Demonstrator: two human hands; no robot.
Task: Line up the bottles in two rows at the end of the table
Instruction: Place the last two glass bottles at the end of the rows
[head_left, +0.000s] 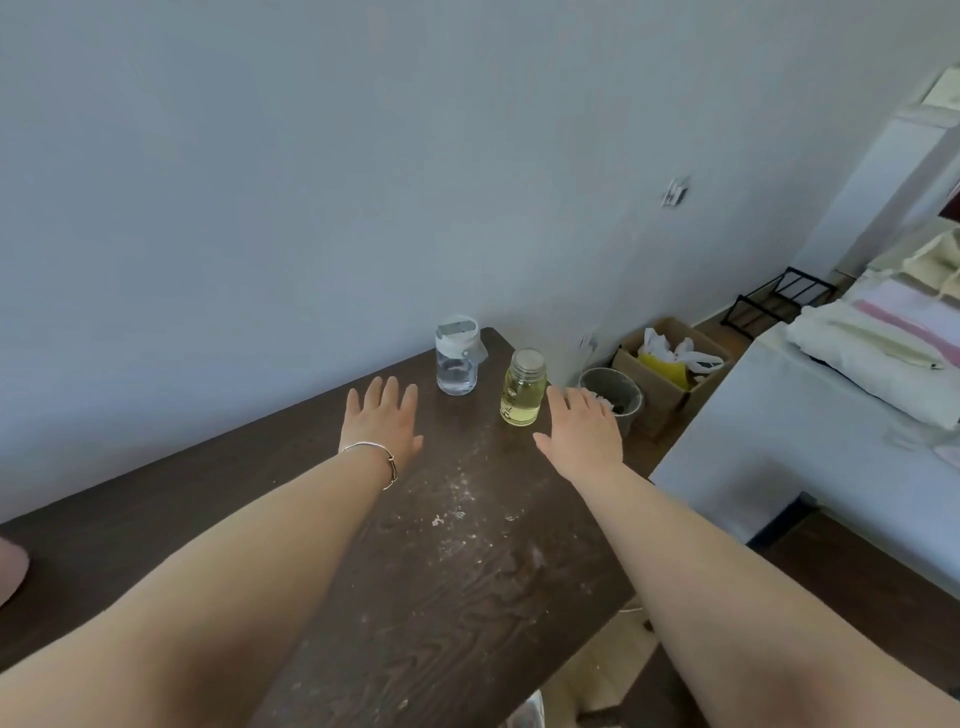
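Over the dark table (457, 587), both hands hover flat and spread, holding nothing. Her left hand (382, 423) sits short of the clear bottle (457, 358); her right hand (582, 434) is just beside the yellow bottle (522, 389), which looks the nearer reach. Both bottles stand upright ahead of the fingers, at the table's far end by the wall (311, 182).

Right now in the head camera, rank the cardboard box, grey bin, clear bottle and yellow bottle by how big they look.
1. cardboard box, partly hidden
2. grey bin, partly behind the right hand
3-4. clear bottle and yellow bottle: look alike; no ranking
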